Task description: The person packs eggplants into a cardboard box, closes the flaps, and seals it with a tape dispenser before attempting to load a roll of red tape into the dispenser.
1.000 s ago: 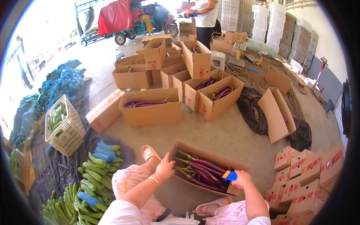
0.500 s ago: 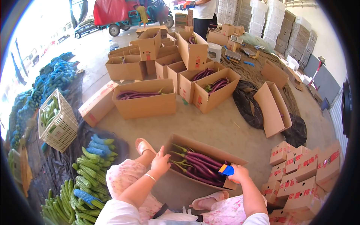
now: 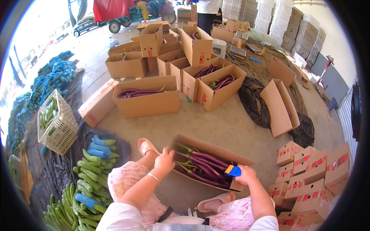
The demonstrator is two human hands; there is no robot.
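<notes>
In front of me on the floor lies an open cardboard box [image 3: 219, 150] with long purple eggplants [image 3: 206, 165] in it, their green stems toward the left end. My left hand [image 3: 164, 161] is closed on the rim at the box's left end. At the right end, my right hand [image 3: 246, 176] is wrapped around a blue-and-orange hand tool [image 3: 232, 170], whose exact kind I cannot make out. This hand is at the box's right rim, and the tool's blue end hangs over the eggplants.
Open boxes with eggplants [image 3: 146, 102] stand ahead. Bitter melons [image 3: 90, 175] lie on dark sheeting at left, near a white basket [image 3: 58, 127]. Printed cartons [image 3: 308, 184] are piled at right. A person [image 3: 208, 11] stands at the back.
My view has shifted slightly, so the background boxes sit a little higher and farther left. Both hands keep their places at the box ends, with the blue-and-orange tool still in my right.
</notes>
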